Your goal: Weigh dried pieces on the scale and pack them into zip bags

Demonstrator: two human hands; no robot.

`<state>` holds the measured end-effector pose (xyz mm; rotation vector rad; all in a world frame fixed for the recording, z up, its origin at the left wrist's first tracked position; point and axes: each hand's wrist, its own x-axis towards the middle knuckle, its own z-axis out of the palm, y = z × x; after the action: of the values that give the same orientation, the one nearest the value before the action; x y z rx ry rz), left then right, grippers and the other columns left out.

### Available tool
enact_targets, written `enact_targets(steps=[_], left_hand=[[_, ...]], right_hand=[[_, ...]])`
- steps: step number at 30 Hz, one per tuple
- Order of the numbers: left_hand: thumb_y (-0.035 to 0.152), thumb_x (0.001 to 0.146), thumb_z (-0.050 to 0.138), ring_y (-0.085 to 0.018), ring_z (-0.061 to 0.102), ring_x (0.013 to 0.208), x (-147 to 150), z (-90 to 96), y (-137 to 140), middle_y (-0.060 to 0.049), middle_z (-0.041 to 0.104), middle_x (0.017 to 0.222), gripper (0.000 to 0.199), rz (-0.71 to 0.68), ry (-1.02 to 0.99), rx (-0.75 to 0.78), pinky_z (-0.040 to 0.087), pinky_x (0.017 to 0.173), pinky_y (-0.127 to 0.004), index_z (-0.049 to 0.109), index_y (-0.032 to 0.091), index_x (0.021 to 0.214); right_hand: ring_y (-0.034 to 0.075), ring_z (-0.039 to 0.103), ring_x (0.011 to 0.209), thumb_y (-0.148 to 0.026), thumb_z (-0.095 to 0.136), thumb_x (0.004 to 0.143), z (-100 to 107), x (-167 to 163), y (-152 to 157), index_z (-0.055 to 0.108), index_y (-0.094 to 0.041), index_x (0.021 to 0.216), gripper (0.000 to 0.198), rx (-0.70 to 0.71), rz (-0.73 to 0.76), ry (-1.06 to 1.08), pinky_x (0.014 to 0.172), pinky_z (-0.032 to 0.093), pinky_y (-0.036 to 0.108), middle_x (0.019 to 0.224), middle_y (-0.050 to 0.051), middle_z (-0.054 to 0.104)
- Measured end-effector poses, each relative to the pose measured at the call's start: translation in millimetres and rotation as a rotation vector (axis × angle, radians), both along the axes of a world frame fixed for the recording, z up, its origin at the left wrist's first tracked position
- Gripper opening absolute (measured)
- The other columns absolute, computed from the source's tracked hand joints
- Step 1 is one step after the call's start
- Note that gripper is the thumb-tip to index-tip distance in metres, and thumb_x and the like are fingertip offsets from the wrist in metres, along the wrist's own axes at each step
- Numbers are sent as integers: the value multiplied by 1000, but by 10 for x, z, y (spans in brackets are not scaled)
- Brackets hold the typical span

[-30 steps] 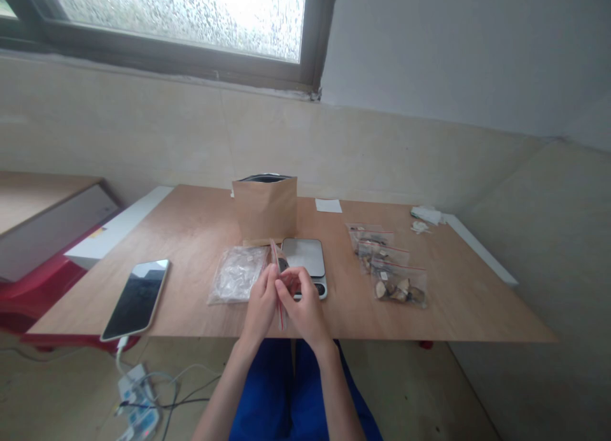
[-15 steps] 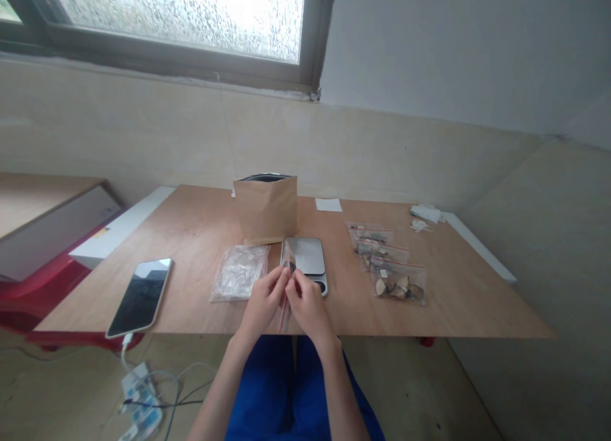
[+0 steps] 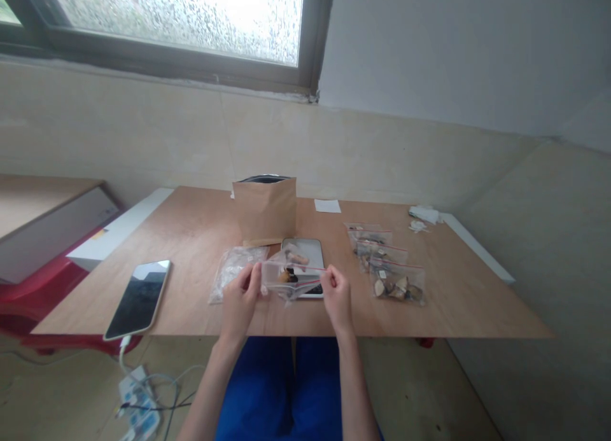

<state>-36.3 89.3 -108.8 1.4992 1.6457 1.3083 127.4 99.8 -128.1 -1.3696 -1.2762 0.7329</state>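
Bag-stretching seems the step, left hand (image 3: 241, 299) and right hand (image 3: 338, 298) apart, pinching opposite ends of a clear red-striped plastic bag (image 3: 274, 275) above a flat silver-topped scale (image 3: 314, 250); the next move likely calls for even tension.

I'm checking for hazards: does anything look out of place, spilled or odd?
The phone looks a little precarious: its lower end seems to jut over the front edge of the table, with a white cable hanging from it toward the power strip below. I see nothing spilled around the held clear bag.
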Motion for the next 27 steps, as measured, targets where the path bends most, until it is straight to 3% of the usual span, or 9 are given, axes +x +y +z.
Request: enact_targets(steps=[4, 7, 11, 15, 18, 22, 24, 27], left_hand=[[48, 82, 44, -12, 46, 53, -49, -56, 8, 3, 45, 52, 38, -58, -142, -36, 35, 54, -23, 45, 19, 57], [51, 84, 38, -13, 50, 60, 85, -197, 3, 1, 52, 60, 41, -69, -499, -58, 41, 61, -24, 47, 19, 59], [54, 77, 48, -17, 59, 78, 340, -326, -59, -4, 65, 80, 39, -102, -966, -179, 45, 76, -29, 61, 17, 77], [53, 77, 49, -20, 62, 78, 485, -276, -129, -6, 67, 85, 43, -176, -1274, -400, 49, 70, -31, 64, 18, 95], [50, 80, 46, -18, 63, 77, 495, -231, -119, -5, 68, 89, 41, -141, -1355, -383, 50, 63, -28, 62, 20, 102], [49, 82, 46, -19, 63, 88, 461, -276, -62, -5, 68, 97, 41, -95, -1319, -285, 51, 71, -29, 61, 19, 105], [50, 82, 45, -20, 62, 95, 447, -326, -44, -6, 67, 101, 44, -79, -1276, -255, 50, 79, -31, 61, 17, 106], [50, 82, 44, -22, 57, 106, 427, -390, -33, -7, 65, 109, 47, -57, -1195, -199, 44, 91, -34, 60, 16, 110]], right_hand=[[7, 23, 48, -35, 41, 79, 114, 49, -54, 27, -22, 58, 28, 25, 81, 145, 43, 23, 18, 54, -8, 24], [7, 25, 47, -38, 38, 81, 237, -109, -133, 30, -22, 59, 29, 51, 156, 223, 42, 26, 18, 53, -7, 26], [9, 31, 47, -38, 36, 81, 273, -299, -183, 33, -21, 59, 28, 76, 83, 309, 43, 32, 19, 53, -5, 34], [9, 32, 47, -38, 36, 82, 182, -327, -165, 32, -21, 58, 30, 77, 63, 267, 43, 32, 19, 52, -5, 33], [9, 37, 51, -36, 41, 85, 177, -269, -156, 34, -21, 61, 29, 105, 76, 143, 49, 36, 20, 56, -5, 35], [11, 49, 67, -28, 51, 83, 333, -192, -195, 45, -21, 77, 11, 232, -23, 5, 67, 43, 24, 73, -2, 48], [12, 53, 74, -25, 50, 84, 434, -185, -218, 51, -21, 86, 5, 235, 82, -65, 71, 45, 24, 81, 1, 54], [14, 57, 90, -23, 47, 86, 514, -217, -197, 55, -23, 103, 19, 156, 299, -172, 81, 46, 27, 100, 4, 58]])
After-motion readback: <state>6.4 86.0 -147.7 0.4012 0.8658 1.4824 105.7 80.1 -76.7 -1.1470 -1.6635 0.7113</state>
